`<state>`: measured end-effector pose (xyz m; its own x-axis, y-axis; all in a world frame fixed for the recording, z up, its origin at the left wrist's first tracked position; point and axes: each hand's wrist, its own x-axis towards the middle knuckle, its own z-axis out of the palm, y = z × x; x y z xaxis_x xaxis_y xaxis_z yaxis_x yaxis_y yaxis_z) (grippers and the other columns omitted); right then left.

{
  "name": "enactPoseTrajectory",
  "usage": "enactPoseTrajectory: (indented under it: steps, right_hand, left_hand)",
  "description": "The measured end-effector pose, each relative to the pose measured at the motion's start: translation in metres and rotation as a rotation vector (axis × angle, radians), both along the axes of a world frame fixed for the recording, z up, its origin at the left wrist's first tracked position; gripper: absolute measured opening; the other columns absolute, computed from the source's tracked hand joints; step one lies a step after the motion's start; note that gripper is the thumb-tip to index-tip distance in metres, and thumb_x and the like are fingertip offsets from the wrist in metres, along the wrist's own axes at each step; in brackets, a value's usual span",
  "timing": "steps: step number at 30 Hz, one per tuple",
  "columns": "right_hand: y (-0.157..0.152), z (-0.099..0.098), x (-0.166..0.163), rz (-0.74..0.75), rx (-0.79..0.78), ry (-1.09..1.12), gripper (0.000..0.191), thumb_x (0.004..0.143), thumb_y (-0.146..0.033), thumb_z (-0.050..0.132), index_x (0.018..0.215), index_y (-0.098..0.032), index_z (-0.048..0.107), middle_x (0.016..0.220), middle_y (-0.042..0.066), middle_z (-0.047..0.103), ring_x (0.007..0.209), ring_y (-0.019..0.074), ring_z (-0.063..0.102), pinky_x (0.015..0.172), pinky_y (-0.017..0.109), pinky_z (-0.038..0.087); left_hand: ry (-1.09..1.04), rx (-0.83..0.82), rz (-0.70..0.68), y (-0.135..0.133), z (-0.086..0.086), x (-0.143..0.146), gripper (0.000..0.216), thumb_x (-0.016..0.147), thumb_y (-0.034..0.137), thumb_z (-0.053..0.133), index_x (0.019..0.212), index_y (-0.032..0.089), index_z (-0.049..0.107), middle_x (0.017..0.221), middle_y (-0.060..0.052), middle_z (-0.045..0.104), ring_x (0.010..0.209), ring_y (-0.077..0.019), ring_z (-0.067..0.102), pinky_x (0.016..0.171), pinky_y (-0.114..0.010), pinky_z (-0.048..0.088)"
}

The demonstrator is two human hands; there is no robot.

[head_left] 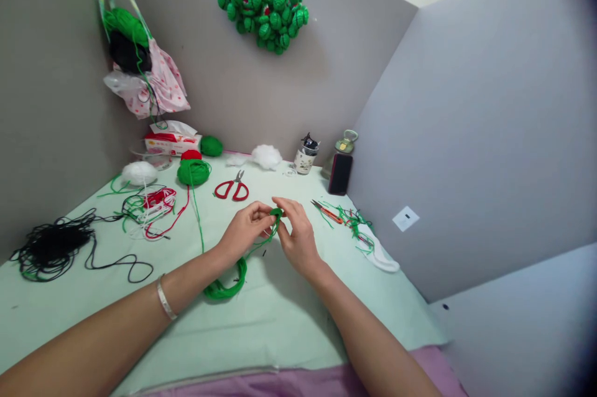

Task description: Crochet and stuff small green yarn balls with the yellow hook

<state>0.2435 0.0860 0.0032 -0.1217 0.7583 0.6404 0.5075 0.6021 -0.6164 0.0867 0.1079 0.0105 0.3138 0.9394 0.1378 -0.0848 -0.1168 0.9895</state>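
Both hands meet above the middle of the pale green table (280,316). My left hand (245,230) pinches a small green crocheted piece (276,215) with closed fingers. My right hand (297,235) pinches the same piece from the other side, fingertips pressed together. A green yarn strand runs from the piece down to a loose green yarn coil (228,285) lying under my left wrist. A silver bracelet (165,299) sits on my left forearm.
Red-handled scissors (232,188) lie behind the hands. A green yarn ball (193,172), tangled red, white and green yarn (152,207) and a black yarn tangle (51,249) lie left. Small snips and green scraps (347,219) lie right. A cup (305,157), black phone (340,173), white stuffing (267,156) stand behind.
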Motion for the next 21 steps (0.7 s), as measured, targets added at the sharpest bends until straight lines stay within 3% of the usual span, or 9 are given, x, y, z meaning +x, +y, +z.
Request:
enactPoseTrajectory:
  steps: [2, 4, 6, 8, 11, 13, 17, 21]
  right_hand:
    - [0.0, 0.001, -0.003, 0.063, -0.216, 0.258, 0.053, 0.085, -0.012, 0.055, 0.136, -0.026, 0.06, 0.135, 0.011, 0.065, 0.122, 0.0233, 0.062, 0.106, 0.042, 0.05]
    - [0.0, 0.003, -0.007, 0.169, -0.48, 0.506, 0.047, 0.086, -0.023, 0.06, 0.133, -0.025, 0.06, 0.128, 0.009, 0.069, 0.111, 0.0218, 0.067, 0.099, 0.039, 0.054]
    - [-0.001, 0.005, -0.009, 0.271, -0.654, 0.57, 0.037, 0.092, -0.04, 0.057, 0.124, -0.023, 0.065, 0.107, 0.008, 0.074, 0.086, 0.0191, 0.07, 0.085, 0.037, 0.057]
    - [-0.001, 0.006, -0.01, 0.339, -0.726, 0.516, 0.044, 0.094, -0.057, 0.052, 0.108, -0.019, 0.07, 0.083, 0.006, 0.072, 0.061, 0.0148, 0.061, 0.069, 0.034, 0.055]
    - [-0.001, 0.005, -0.008, 0.328, -0.737, 0.473, 0.043, 0.086, -0.06, 0.067, 0.082, -0.018, 0.071, 0.059, -0.002, 0.056, 0.05, 0.0106, 0.046, 0.057, 0.028, 0.046]
    - [-0.001, 0.005, -0.006, 0.241, -0.654, 0.488, 0.037, 0.083, -0.054, 0.074, 0.073, -0.019, 0.068, 0.057, -0.004, 0.05, 0.053, 0.0103, 0.044, 0.057, 0.025, 0.042]
    - [-0.001, 0.012, -0.003, 0.138, -0.497, 0.536, 0.034, 0.086, -0.05, 0.069, 0.071, -0.021, 0.062, 0.081, 0.001, 0.063, 0.066, 0.0112, 0.048, 0.065, 0.026, 0.046]
    - [-0.003, 0.017, -0.005, 0.175, -0.541, 0.488, 0.033, 0.09, -0.052, 0.056, 0.075, -0.022, 0.053, 0.086, 0.004, 0.069, 0.057, 0.0122, 0.052, 0.057, 0.029, 0.047]
  left_hand:
    - [0.031, 0.057, 0.056, -0.001, -0.001, 0.0, 0.024, 0.081, 0.04, 0.068, 0.094, 0.019, 0.068, 0.084, -0.003, 0.069, 0.08, -0.0216, 0.066, 0.075, -0.037, 0.054]
    - [0.063, 0.129, 0.143, 0.0, -0.004, 0.0, 0.021, 0.082, 0.036, 0.068, 0.095, 0.02, 0.07, 0.095, -0.004, 0.07, 0.087, -0.0221, 0.065, 0.085, -0.039, 0.052]
    - [0.094, 0.189, 0.239, 0.002, -0.008, -0.002, 0.018, 0.081, 0.031, 0.068, 0.097, 0.022, 0.07, 0.103, -0.004, 0.067, 0.094, -0.0225, 0.062, 0.095, -0.04, 0.049]
    - [0.123, 0.217, 0.309, 0.006, -0.013, -0.004, 0.017, 0.082, 0.027, 0.069, 0.098, 0.022, 0.07, 0.107, -0.004, 0.064, 0.099, -0.0226, 0.06, 0.099, -0.041, 0.047]
    - [0.166, 0.193, 0.336, 0.015, -0.02, -0.01, 0.014, 0.088, 0.025, 0.068, 0.101, 0.018, 0.068, 0.11, -0.006, 0.065, 0.101, -0.0225, 0.063, 0.102, -0.044, 0.049]
    - [0.199, 0.145, 0.305, 0.019, -0.024, -0.013, 0.022, 0.095, 0.03, 0.067, 0.112, 0.016, 0.068, 0.116, -0.008, 0.068, 0.104, -0.0236, 0.066, 0.098, -0.046, 0.054]
    - [0.259, 0.04, 0.185, 0.021, -0.032, -0.014, 0.038, 0.098, 0.037, 0.066, 0.131, 0.017, 0.063, 0.131, -0.012, 0.066, 0.109, -0.0262, 0.068, 0.091, -0.048, 0.06]
    - [0.282, -0.001, 0.125, 0.016, -0.037, -0.011, 0.038, 0.098, 0.036, 0.066, 0.131, 0.017, 0.063, 0.131, -0.012, 0.066, 0.11, -0.0264, 0.068, 0.091, -0.048, 0.06]
